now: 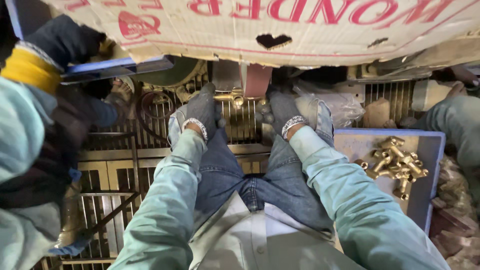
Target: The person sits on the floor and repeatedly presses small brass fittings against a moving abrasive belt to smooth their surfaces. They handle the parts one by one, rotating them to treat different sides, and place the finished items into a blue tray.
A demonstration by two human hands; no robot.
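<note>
Cardboard sheet [300,30] roofs a metal grate floor [115,150]. Below its edge runs a reddish sanding belt [256,80]; gloved left hand [202,112] and right hand [282,114] together grasp a brass fitting [231,97] against it. A slip could abrade the gloves. Right of belt: tray [430,150] of brass fittings [397,160].

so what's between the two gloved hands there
In the head view, a brass fitting spans between the left hand and right hand, pressed up at the reddish sanding belt.
</note>
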